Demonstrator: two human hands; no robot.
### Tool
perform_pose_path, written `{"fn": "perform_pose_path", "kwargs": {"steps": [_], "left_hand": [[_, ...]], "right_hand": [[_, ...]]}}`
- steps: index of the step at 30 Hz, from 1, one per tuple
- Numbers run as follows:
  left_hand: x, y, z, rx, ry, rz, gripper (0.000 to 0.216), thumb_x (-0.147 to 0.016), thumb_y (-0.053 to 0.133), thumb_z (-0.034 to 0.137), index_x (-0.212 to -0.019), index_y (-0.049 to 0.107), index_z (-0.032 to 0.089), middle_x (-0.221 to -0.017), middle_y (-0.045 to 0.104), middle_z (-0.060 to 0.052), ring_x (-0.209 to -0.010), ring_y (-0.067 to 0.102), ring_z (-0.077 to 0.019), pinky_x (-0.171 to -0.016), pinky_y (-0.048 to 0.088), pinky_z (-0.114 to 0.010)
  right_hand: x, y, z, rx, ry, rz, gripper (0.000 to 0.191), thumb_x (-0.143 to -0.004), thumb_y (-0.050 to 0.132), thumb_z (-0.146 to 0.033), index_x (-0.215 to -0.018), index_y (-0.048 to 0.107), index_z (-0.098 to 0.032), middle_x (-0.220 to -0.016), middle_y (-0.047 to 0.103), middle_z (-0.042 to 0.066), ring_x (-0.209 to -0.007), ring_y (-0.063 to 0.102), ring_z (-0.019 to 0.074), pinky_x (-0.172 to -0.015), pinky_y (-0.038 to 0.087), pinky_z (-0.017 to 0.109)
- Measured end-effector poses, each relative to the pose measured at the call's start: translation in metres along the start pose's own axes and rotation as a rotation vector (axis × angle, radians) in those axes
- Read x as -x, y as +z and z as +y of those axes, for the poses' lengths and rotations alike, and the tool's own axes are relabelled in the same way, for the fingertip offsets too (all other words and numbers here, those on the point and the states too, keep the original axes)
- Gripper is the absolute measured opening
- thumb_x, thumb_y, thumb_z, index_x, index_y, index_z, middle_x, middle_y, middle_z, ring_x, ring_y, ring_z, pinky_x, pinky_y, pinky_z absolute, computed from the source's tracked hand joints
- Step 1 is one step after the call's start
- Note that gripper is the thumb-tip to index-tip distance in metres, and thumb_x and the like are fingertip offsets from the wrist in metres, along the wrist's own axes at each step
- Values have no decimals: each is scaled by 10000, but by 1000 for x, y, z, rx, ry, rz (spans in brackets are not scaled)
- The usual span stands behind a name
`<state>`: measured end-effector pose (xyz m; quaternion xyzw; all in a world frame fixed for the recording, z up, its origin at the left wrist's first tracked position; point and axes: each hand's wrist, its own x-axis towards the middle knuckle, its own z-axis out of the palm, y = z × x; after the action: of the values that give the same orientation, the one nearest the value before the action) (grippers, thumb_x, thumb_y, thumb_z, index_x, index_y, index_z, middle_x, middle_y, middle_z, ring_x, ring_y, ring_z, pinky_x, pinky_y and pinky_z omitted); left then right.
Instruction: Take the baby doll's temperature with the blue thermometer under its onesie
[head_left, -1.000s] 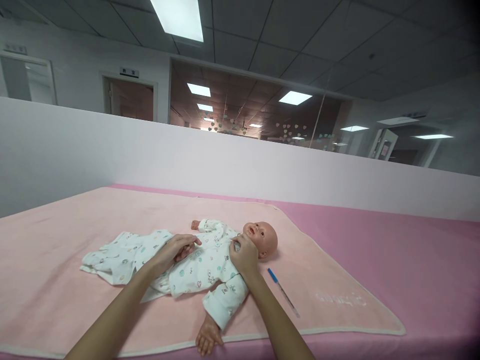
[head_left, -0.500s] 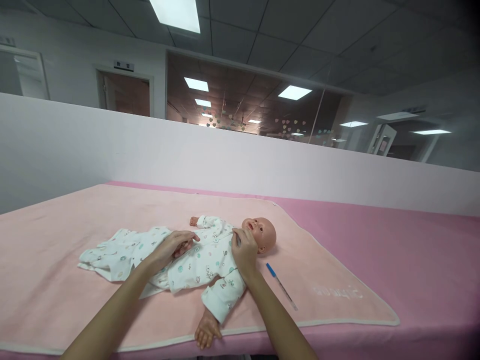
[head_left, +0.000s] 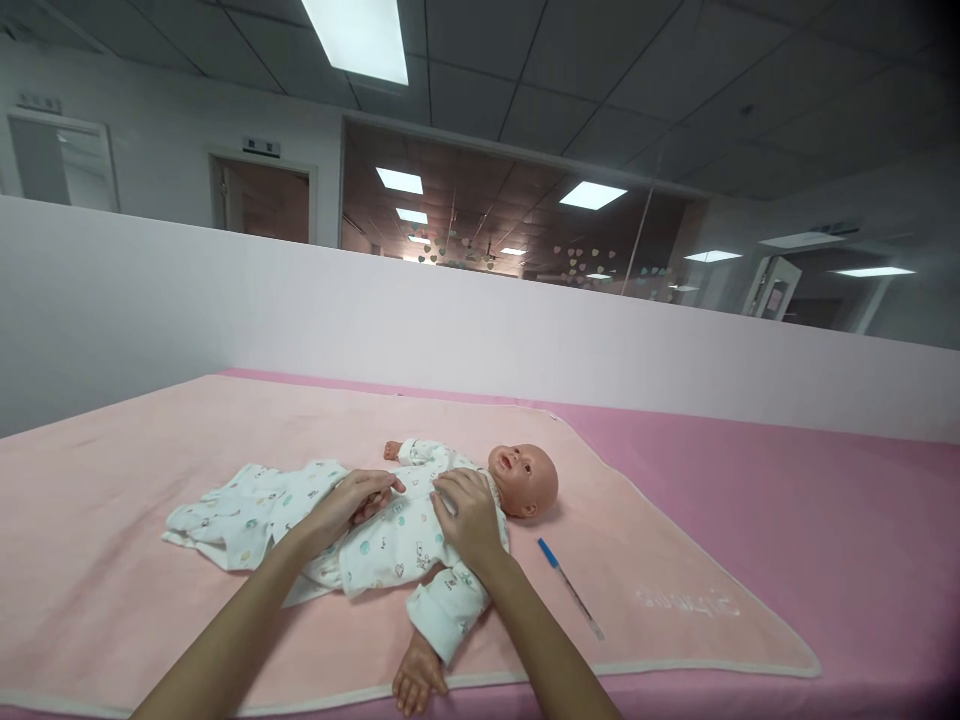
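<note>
A baby doll (head_left: 525, 478) lies on its back on a pale pink blanket (head_left: 112, 500), head to the right, dressed in a white printed romper (head_left: 390, 545). My left hand (head_left: 349, 505) rests on the doll's belly with fingers curled, pinching the romper's cloth. Flat on the doll's chest just below the chin lies my right hand (head_left: 465, 515), its fingers stretched toward the left. The doll's near arm ends in a bare hand (head_left: 418, 685) at the blanket's front edge.
A blue-capped pen (head_left: 570, 588) lies on the blanket right of my right forearm. The blanket covers a brighter pink surface (head_left: 825, 530). A white partition wall (head_left: 450, 320) runs along the back, with office rooms beyond.
My right hand has left the doll's collar by the chin and slid left onto the chest, fingers flattening. The left hand stays on the belly.
</note>
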<state>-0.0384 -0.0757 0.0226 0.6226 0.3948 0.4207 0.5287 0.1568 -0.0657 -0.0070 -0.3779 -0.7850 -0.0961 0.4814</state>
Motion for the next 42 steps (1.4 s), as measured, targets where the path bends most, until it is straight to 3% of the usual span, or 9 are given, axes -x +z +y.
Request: {"fn": "perform_pose_path", "kwargs": {"steps": [5,10,30,36,42], "left_hand": [[1,1,2,-5,-16,13,385,-731,499,496,-777,589,125,-536,354,43,-457,234,-52,-422,160,-186],[2,1,2,-7,-6,1,393,-732,494,500,-770,588,120,-533,344,43,-460,232,-53,-426,164,-188],[-3,-1,-4,-44,-13,11,412,-728,482,514,-784,594,122,-539,339,41,-461,238,-59,-424,163,-188],[-1,0,-3,-44,-22,17,402,-729,477,510,-777,590,127,-529,326,45,-458,233,-62,-426,164,-191],[-1,0,0,-45,-26,20,393,-724,484,492,-777,592,118,-521,326,45,-449,239,-56,-424,161,-191]], "right_hand": [[0,0,-1,-20,53,-62,161,-794,463,-151,-881,591,-196,-901,621,21,-879,496,161,-821,335,315],[0,-3,-3,-40,82,-76,108,-753,474,-118,-799,548,-181,-805,588,14,-817,478,161,-778,329,302],[2,2,-1,-28,71,-107,72,-796,423,-125,-794,469,-180,-807,525,22,-789,442,163,-733,330,290],[2,3,0,-33,66,-85,101,-805,416,-111,-804,483,-187,-815,538,24,-799,455,166,-724,352,290],[1,2,-1,18,-35,-6,160,-834,397,-118,-796,537,-185,-809,553,35,-788,455,162,-718,362,290]]}}
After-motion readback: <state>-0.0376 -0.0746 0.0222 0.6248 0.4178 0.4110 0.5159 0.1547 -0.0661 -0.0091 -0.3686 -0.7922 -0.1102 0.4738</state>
